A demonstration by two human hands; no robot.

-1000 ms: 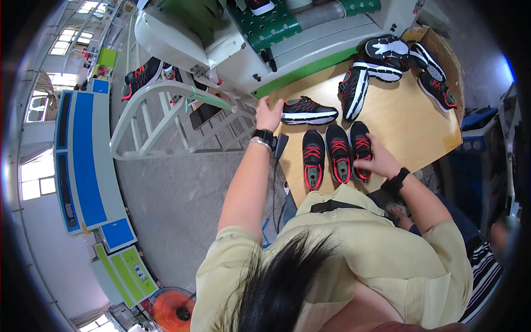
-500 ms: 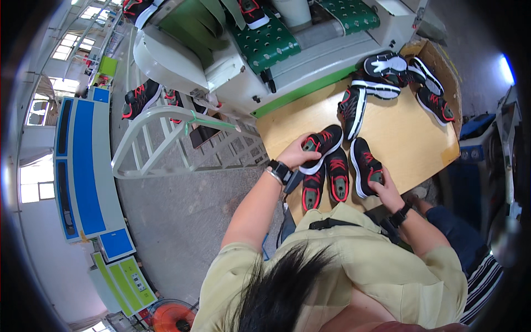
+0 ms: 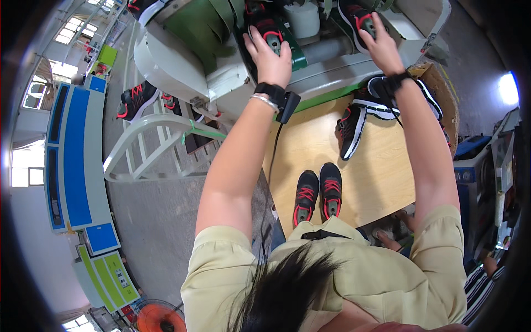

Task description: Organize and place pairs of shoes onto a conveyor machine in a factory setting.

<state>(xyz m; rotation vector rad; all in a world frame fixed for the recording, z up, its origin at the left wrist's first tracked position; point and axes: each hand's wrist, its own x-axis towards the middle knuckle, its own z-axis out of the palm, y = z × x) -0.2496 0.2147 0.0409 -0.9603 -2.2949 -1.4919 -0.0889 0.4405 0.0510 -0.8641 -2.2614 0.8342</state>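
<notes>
I see, beyond the wooden table [image 3: 381,177]: hands apart | left hand [image 3: 274,61] clasping black sneaker [image 3: 266,25], right hand [image 3: 383,48] second sneaker [image 3: 350,17] | probably light, semi-stiff; best held heel-end

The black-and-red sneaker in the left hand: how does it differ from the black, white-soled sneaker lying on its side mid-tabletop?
The held sneaker is in the left hand at the large white machine; the side-lying sneaker rests on the pale wooden tabletop. The held sneaker shows its opening; the side-lying sneaker shows its white sole. Both have black uppers with red trim.
</notes>
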